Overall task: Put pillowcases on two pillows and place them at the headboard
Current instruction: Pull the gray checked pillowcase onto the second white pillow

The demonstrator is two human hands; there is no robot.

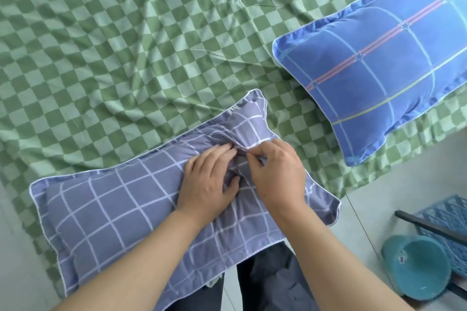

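Green checked sheet [126, 45] is bearing a grey pillow [113, 209]; left hand [207, 179] is pressing flat, fingers straight, while right hand [278, 171] is pinching its bunched cover.

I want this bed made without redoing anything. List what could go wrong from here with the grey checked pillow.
1. The grey-lilac pillow with the white grid overhangs the near edge of the green checkered bedsheet, so a hard tug could pull it off the bed.
2. The left hand presses bunched fabric while the right hand pinches a fold; the case may end up twisted or wrinkled there.
3. The blue plaid pillow also lies at the sheet's edge and could get knocked off.
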